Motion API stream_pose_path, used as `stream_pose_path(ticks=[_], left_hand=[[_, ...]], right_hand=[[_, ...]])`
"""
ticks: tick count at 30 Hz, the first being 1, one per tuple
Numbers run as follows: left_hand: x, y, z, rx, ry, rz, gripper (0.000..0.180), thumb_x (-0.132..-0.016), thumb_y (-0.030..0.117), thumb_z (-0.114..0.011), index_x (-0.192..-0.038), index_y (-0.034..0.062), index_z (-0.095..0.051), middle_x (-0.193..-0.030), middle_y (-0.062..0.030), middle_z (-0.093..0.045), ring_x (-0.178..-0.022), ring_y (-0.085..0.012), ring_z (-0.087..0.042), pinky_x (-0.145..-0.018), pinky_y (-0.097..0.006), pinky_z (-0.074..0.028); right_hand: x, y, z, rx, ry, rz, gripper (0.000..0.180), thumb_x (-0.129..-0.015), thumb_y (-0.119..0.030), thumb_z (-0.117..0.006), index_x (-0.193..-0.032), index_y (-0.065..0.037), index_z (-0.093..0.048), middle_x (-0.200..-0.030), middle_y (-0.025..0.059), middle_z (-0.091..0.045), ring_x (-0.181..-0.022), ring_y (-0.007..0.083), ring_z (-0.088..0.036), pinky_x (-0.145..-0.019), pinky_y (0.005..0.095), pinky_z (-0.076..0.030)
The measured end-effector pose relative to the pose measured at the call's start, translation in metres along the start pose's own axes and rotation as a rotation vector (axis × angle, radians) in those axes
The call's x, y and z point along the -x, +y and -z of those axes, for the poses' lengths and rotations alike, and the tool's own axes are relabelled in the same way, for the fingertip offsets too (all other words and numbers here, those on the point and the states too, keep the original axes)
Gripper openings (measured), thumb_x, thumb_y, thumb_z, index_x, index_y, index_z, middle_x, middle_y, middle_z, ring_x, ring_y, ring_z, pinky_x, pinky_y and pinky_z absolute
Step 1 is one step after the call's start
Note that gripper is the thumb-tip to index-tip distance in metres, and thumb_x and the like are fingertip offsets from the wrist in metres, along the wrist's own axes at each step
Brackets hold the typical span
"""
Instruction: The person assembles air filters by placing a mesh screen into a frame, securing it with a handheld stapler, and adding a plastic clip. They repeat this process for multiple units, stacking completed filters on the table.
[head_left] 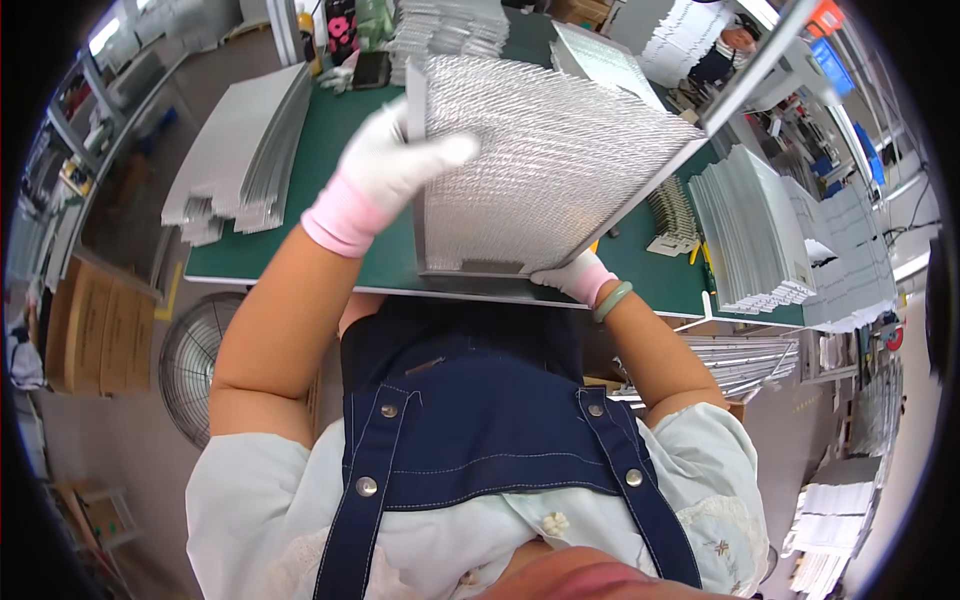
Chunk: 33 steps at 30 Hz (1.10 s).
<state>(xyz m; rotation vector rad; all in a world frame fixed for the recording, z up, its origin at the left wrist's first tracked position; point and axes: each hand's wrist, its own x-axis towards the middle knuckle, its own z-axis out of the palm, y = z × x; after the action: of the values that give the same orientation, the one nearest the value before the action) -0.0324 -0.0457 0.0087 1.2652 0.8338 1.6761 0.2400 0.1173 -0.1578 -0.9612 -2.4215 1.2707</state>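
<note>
We have the silver mesh panel tilted up at the near edge of the green surface. Our left hand pinches its left rim, thumb over the mesh; our right hand touches its lower edge, finger closure unclear.

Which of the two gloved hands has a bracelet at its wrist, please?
The right hand, low on the panel: a pale green bangle circles its wrist; the left hand shows none.

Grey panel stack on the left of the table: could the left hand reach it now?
Probably yes: nothing visible lies between the left hand and the grey stack, though that hand holds the mesh panel and would first need freeing.
</note>
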Motion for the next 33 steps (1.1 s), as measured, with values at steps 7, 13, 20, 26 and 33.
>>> stream_pose_path(ticks=[7,13,20,26,33], left_hand=[[-0.035,0.014,-0.012,-0.229,0.056,-0.078,0.028,-0.089,0.013,-0.071,-0.112,-0.002,-0.064,-0.103,-0.0036,-0.069,-0.094,-0.0093,-0.061,-0.086,-0.025,-0.049],[-0.04,0.019,-0.012,-0.152,-0.009,-0.055,0.026,-0.092,0.014,-0.067,-0.113,-0.001,-0.062,-0.105,-0.0025,-0.067,-0.097,-0.0089,-0.059,-0.089,-0.026,-0.047],[-0.044,0.02,-0.014,-0.248,0.064,-0.033,0.031,-0.093,0.014,-0.065,-0.119,-0.0035,-0.063,-0.11,-0.0053,-0.068,-0.098,-0.011,-0.06,-0.091,-0.028,-0.047],[-0.045,0.01,-0.005,-0.279,0.179,-0.067,0.026,-0.091,0.016,-0.071,-0.11,-0.0011,-0.067,-0.101,-0.0016,-0.069,-0.09,-0.0082,-0.061,-0.084,-0.026,-0.047],[-0.045,0.006,-0.005,-0.284,0.156,-0.059,0.027,-0.091,0.016,-0.07,-0.113,-0.0006,-0.067,-0.103,-0.0012,-0.069,-0.092,-0.008,-0.06,-0.086,-0.026,-0.047]], right_hand=[[0.009,-0.061,0.04,-0.386,-0.11,-0.045,0.052,-0.08,-0.012,-0.08,-0.126,0.001,-0.06,-0.116,0.0079,-0.067,-0.104,0.0183,-0.061,-0.093,0.0328,-0.049],[0.009,-0.173,0.117,-0.685,0.462,0.666,0.024,-0.094,-0.009,-0.06,-0.117,-0.003,-0.059,-0.1,0.0033,-0.062,-0.092,0.0106,-0.058,-0.087,0.0297,-0.046],[-0.006,-0.18,0.097,-0.756,0.629,0.752,0.059,-0.085,0.006,-0.067,-0.138,0.0,-0.042,-0.114,0.0067,-0.062,-0.097,0.0116,-0.061,-0.089,0.0275,-0.047],[-0.019,-0.18,0.092,-0.723,0.668,0.905,0.085,-0.084,0.009,-0.068,-0.155,-0.004,-0.023,-0.129,0.0069,-0.053,-0.087,0.0062,-0.053,-0.074,0.0215,-0.048],[-0.013,-0.17,0.129,-0.416,0.485,0.81,0.067,-0.082,0.006,-0.072,-0.144,-0.001,-0.047,-0.12,0.0064,-0.065,-0.093,0.0076,-0.06,-0.081,0.0227,-0.051]])
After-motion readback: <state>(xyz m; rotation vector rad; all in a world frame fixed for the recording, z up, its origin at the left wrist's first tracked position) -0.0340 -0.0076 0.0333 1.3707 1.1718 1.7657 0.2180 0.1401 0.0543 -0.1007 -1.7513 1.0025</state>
